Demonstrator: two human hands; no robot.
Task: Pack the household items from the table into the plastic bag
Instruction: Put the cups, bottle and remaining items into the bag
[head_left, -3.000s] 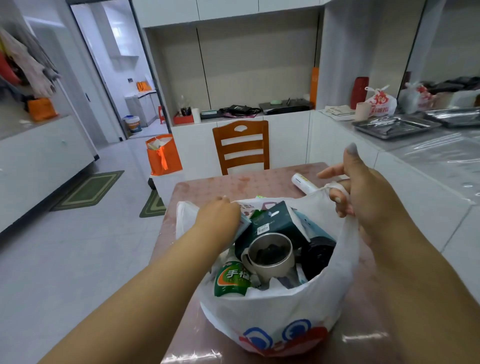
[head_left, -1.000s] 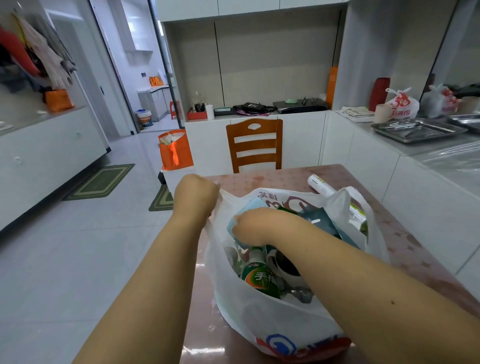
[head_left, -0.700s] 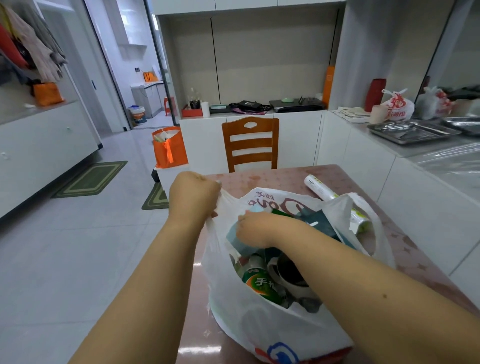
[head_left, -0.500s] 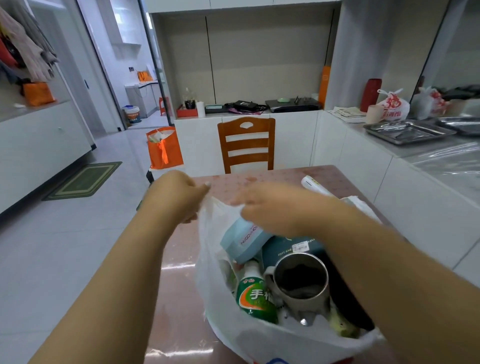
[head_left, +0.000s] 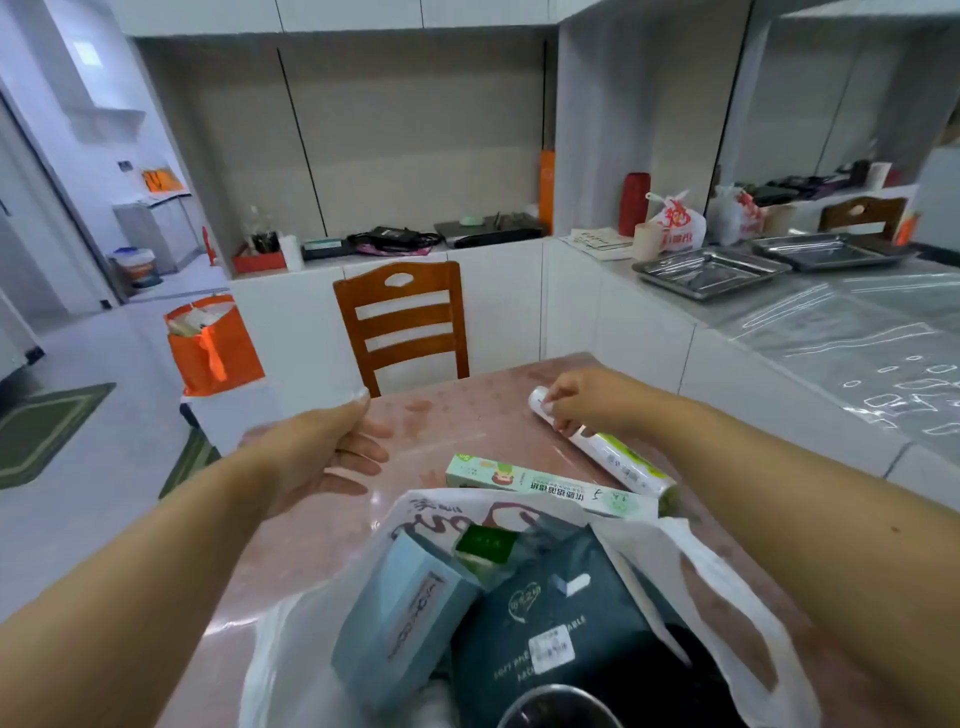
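The plastic bag (head_left: 727, 587) stands at the near edge of the bench (head_left: 467, 410), its mouth wide open toward the camera. Inside it, a light blue box (head_left: 400, 618) leans on the left, a dark teal pack (head_left: 550, 608) with a white label lies beside it on the right, and a small green carton (head_left: 485, 543) pokes up behind them. The rim of a metal cup (head_left: 558, 709) shows at the very bottom of the view.

Two items lie on the bench outside the bag. A long pale green box (head_left: 540, 486) lies just behind the bag's far rim, running left to right. Beyond it, nearer the right edge of the bench, a white roll (head_left: 613, 454) with green print lies at a slant, its white end pointing toward the far edge.

The right hand (head_left: 576, 402) reaches over the bag to the far end of that roll, with its fingers curled down around it while the roll lies on the bench. The left hand (head_left: 332, 447) hovers over the left part of the bench, palm turned inward, fingers loosely spread, and it holds nothing.

A wooden chair (head_left: 402, 319) stands at the far edge of the bench. An orange bag (head_left: 215, 345) sits off the far left corner.
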